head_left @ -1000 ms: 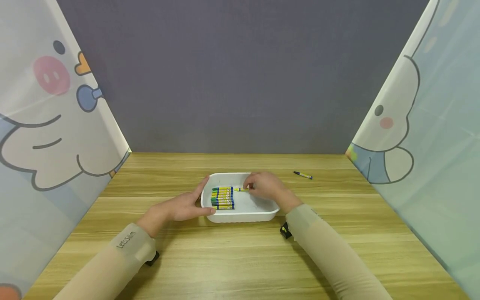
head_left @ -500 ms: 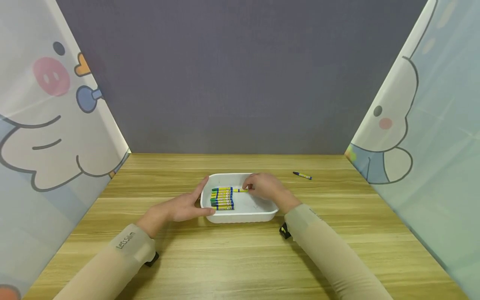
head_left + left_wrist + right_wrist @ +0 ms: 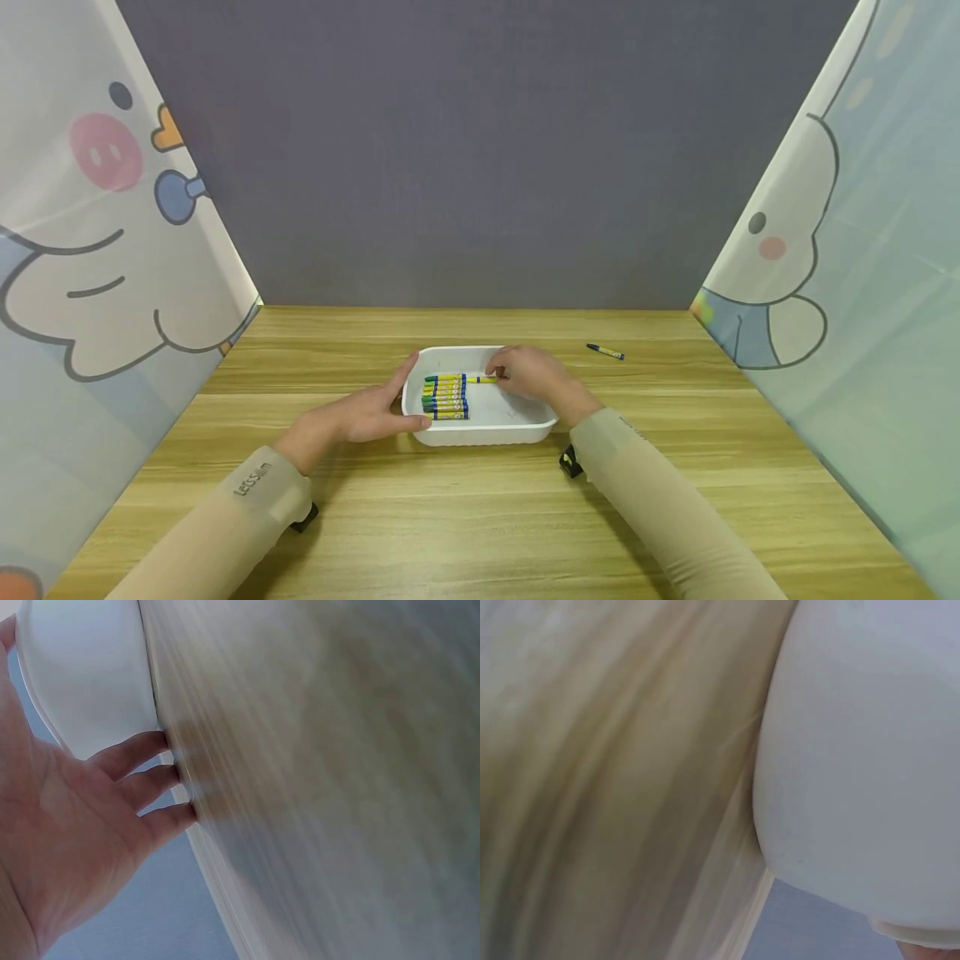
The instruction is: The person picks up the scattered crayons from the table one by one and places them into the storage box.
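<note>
A white plastic tray (image 3: 480,435) stands on the table, with several yellow-and-blue-wrapped crayons (image 3: 446,397) lying side by side in a column at its left. My left hand (image 3: 367,412) rests against the tray's left end, thumb at the front rim; in the left wrist view its fingers (image 3: 131,757) extend along the tray wall. Inside the tray, my right hand (image 3: 528,372) pinches the right end of a yellow crayon (image 3: 480,380), which lies level just right of the column's back end. The right wrist view shows mostly the tray's outer wall (image 3: 855,765); the right fingertips are partly hidden.
One dark-tipped crayon (image 3: 605,351) lies on the wooden table (image 3: 450,517) behind and right of the tray. A grey panel (image 3: 480,150) rises at the table's back edge, and cartoon-printed sheets (image 3: 847,275) flank both sides.
The crayon pinched by my right hand has shifted very slightly within the tray, staying near the column. The left hand and the tray hold their places.
</note>
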`<action>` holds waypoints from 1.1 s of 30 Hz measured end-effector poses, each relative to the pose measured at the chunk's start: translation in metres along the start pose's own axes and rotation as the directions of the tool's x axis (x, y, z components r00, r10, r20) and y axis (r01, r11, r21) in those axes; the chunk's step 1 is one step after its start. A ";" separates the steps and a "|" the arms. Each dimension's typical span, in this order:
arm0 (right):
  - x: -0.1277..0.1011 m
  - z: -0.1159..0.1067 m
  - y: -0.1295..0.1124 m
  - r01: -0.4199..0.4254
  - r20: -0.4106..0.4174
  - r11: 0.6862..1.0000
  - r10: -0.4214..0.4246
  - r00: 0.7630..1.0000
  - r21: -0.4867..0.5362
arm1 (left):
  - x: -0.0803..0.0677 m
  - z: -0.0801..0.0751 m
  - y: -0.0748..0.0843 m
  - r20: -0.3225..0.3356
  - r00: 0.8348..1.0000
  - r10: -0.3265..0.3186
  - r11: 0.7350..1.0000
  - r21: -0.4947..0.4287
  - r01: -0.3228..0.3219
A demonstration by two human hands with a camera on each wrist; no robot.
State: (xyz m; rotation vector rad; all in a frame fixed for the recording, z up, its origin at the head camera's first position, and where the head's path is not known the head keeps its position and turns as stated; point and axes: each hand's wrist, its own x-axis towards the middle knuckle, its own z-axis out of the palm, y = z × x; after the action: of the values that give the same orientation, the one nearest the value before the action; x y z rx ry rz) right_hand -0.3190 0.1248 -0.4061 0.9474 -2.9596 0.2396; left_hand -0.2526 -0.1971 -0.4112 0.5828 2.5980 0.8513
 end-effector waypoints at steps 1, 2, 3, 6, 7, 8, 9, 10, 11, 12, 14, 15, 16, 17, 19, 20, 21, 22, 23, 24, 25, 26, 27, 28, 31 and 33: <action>0.000 0.000 0.000 0.001 0.001 1.000 -0.001 1.000 0.009 | 0.000 0.000 0.000 -0.003 1.000 -0.001 1.000 -0.001 0.001; 0.001 0.000 0.001 -0.001 0.000 1.000 0.001 1.000 0.021 | 0.000 0.000 0.000 -0.003 1.000 0.004 1.000 -0.002 -0.004; 0.000 0.000 0.002 -0.004 -0.004 0.999 0.004 1.000 0.044 | 0.000 0.000 0.000 -0.005 1.000 0.005 1.000 -0.001 -0.005; -0.001 -0.003 0.004 0.003 -0.050 0.987 0.005 0.999 0.158 | -0.001 0.001 0.000 -0.005 1.000 0.012 1.000 0.002 -0.012; -0.002 -0.004 0.005 0.002 -0.074 0.975 0.015 0.997 0.221 | -0.001 0.001 0.000 -0.005 1.000 0.010 1.000 0.002 -0.010; -0.004 -0.006 0.007 0.000 -0.105 0.959 0.031 0.994 0.285 | -0.001 0.002 0.000 -0.003 1.000 0.009 1.000 0.001 -0.009; -0.006 -0.009 0.009 0.006 -0.142 0.938 0.046 0.989 0.347 | -0.001 0.002 0.000 -0.003 1.000 0.009 1.000 0.002 -0.009; -0.008 -0.012 0.011 0.008 -0.174 0.916 0.068 0.982 0.400 | -0.001 0.002 0.000 -0.003 1.000 0.014 1.000 0.002 -0.014; -0.011 -0.015 0.015 0.000 -0.200 0.895 0.099 0.975 0.447 | -0.001 0.003 0.000 -0.004 1.000 0.014 1.000 -0.001 -0.014; -0.014 -0.019 0.019 -0.009 -0.220 0.875 0.132 0.966 0.483 | -0.001 0.002 0.000 -0.006 1.000 0.016 1.000 0.000 -0.016; -0.020 -0.027 0.032 -0.037 -0.249 0.859 0.189 0.950 0.510 | -0.001 0.002 0.000 -0.011 1.000 0.025 1.000 0.002 -0.025; -0.023 -0.030 0.041 -0.058 -0.249 0.860 0.211 0.945 0.508 | -0.001 0.002 0.000 -0.014 0.999 0.032 0.999 0.005 -0.032; -0.027 -0.033 0.051 -0.088 -0.239 0.863 0.234 0.942 0.497 | -0.001 0.001 0.000 -0.016 0.999 0.033 0.999 0.005 -0.033; -0.031 -0.036 0.062 -0.114 -0.228 0.868 0.251 0.941 0.483 | -0.001 0.001 0.000 -0.016 0.999 0.033 0.999 0.007 -0.033; -0.039 -0.038 0.086 -0.167 -0.199 0.883 0.277 0.940 0.439 | -0.001 0.001 -0.001 -0.016 0.999 0.037 0.999 0.013 -0.037; -0.043 -0.039 0.097 -0.187 -0.184 0.890 0.284 0.941 0.416 | -0.001 0.001 -0.001 -0.014 0.999 0.040 0.999 0.014 -0.040; -0.048 -0.040 0.109 -0.206 -0.166 0.891 0.293 0.942 0.404 | -0.001 0.001 -0.001 -0.013 0.999 0.039 0.999 0.014 -0.039; -0.054 -0.040 0.120 -0.224 -0.150 0.892 0.302 0.941 0.392 | -0.001 0.000 -0.001 -0.013 0.999 0.035 0.999 0.008 -0.034; -0.059 -0.040 0.129 -0.242 -0.136 0.892 0.313 0.940 0.383 | -0.001 0.000 -0.002 -0.013 0.999 0.036 0.999 0.005 -0.036; -0.064 -0.040 0.138 -0.258 -0.120 0.891 0.323 0.939 0.374 | -0.001 0.000 -0.002 -0.014 0.999 0.036 0.999 0.000 -0.036; -0.069 -0.040 0.146 -0.277 -0.100 0.886 0.335 0.937 0.373 | -0.001 0.000 -0.002 -0.015 0.999 0.039 0.999 -0.006 -0.039; -0.073 -0.040 0.153 -0.298 -0.078 0.879 0.350 0.934 0.373 | -0.001 0.000 -0.002 -0.016 0.999 0.038 0.999 -0.008 -0.038; -0.078 -0.040 0.160 -0.326 -0.051 0.865 0.371 0.927 0.381 | -0.002 0.000 -0.002 -0.017 0.999 0.036 0.999 -0.010 -0.036; -0.081 -0.039 0.165 -0.349 -0.033 0.858 0.389 0.921 0.376 | -0.002 0.000 -0.002 -0.018 0.999 0.037 0.999 -0.011 -0.037; -0.089 -0.037 0.178 -0.388 0.006 0.844 0.415 0.910 0.369 | -0.002 0.000 -0.001 -0.016 0.999 0.042 0.999 -0.009 -0.042; -0.091 -0.036 0.184 -0.394 0.007 0.842 0.421 0.907 0.369 | -0.002 0.000 -0.001 -0.014 0.999 0.033 0.999 -0.006 -0.033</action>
State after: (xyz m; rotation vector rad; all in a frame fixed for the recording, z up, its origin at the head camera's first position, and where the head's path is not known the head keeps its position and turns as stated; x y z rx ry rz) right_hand -0.3520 0.3301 -0.4028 0.2850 -3.0667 0.8379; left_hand -0.2513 -0.1983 -0.4118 0.6214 2.6036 0.8769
